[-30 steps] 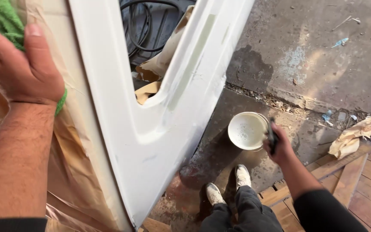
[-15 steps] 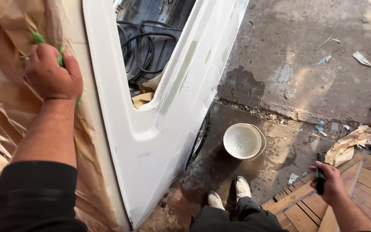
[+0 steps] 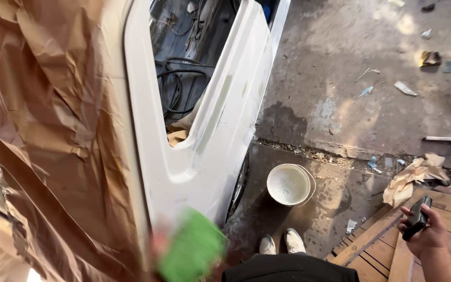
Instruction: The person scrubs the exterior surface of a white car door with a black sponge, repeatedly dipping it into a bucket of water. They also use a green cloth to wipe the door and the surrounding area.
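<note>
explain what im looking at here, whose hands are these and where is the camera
The camera sits on a person's head and looks down, so you see their own body: shoes at the bottom, hands at either side. The left hand is blurred and holds a green pad low against a white vehicle body panel. Brown masking paper covers the area to the left of the panel. The right hand has its fingers round a small dark object, too small to identify. On the stained concrete floor stands a white bucket, with crumpled paper and wooden planks nearby.
</note>
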